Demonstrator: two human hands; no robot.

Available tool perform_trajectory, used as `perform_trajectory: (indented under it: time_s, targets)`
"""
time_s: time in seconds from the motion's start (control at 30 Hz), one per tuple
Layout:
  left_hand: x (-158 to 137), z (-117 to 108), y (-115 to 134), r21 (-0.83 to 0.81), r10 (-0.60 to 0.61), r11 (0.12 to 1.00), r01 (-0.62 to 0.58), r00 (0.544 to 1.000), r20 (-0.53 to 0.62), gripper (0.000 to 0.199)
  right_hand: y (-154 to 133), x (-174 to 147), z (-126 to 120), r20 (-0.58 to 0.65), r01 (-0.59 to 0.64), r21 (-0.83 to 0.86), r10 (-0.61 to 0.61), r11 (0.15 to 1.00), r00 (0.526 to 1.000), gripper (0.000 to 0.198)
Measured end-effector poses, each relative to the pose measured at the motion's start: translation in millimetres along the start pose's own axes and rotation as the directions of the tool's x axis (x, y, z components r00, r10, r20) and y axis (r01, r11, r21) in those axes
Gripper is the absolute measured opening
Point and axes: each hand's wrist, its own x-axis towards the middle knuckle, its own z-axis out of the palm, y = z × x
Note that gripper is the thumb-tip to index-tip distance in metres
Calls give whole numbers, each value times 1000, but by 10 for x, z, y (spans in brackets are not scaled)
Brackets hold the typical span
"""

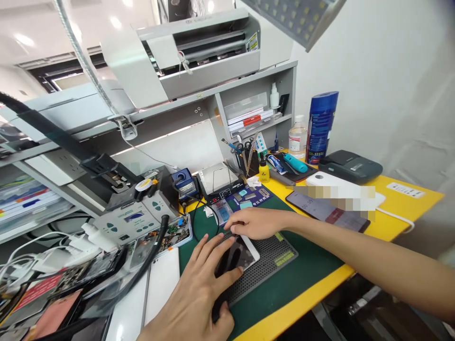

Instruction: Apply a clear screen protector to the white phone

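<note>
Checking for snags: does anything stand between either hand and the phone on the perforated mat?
Nothing visible does: the left hand lies partly over the phone; the right hand is at its far end, though contact there is unclear.

Phone [246,254] on pad [265,269], pad on mat [305,271], bottle [263,172] behind

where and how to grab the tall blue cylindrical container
Probably grip the blue container around its upper half, from the front: it's a standing cylinder, rising above the clear, white-capped bottle on its left and low black box on its right.
</note>
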Motion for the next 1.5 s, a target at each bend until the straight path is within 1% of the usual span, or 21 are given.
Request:
perform_trajectory:
  time_s: [0.23,0.47,0.67,0.73,0.9,1.07,1.13,1.2,1.3,1.37,1.43,1.5]
  targets:
    - [135,55,31,-5,-12,1000,12,1000,16,83,28,5,-9,-9,45,1,-45,999,999,35]
    - [262,-4,133,-44,-24,999,24,1000,-3,72,63,9,-5,-51,41,12,-41,999,998,36]
    - [338,-49,199,-76,-34,997,33,999,-5,65,70,20,-4,-54,37,8,-36,999,998,36]
    - [353,-49,219,-79,-34,996,33,999,-7,63,64,19,-5,-56,36,4,-36,999,998,35]
    - [399,-19,271,-130,-89,988,84,995,-36,55,23,-7,-20,-56,33,6,-33,999,998,33]
    - [421,-4,307,-146,-98,985,88,993,-58,51,30,-8,-37,-50,20,10,-20,1000,999,32]
    - [380,-29,275,-132,-88,988,80,994,-62,52,40,-16,-56,-30,11,9,-10,1000,1000,34]
    - [287,-67,189,-94,-78,993,70,993,-85,53,34,-38,-91,19,5,16,-5,1000,1000,42]
    - [67,-110,-26,-42,-139,990,134,976,-165,43,-5,-86,-162,112,0,18,-2,1000,994,65]
    - [-95,-115,-181,-36,-168,986,164,963,-210,38,-34,-112,-206,155,-6,12,4,1000,988,78]
    - [-236,-98,-302,-37,-200,980,197,954,-225,39,-50,-124,-231,183,-8,-5,9,1000,983,87]
    - [-339,-65,-378,-43,-214,977,210,946,-243,39,-50,-122,-237,203,-2,-34,9,999,979,91]
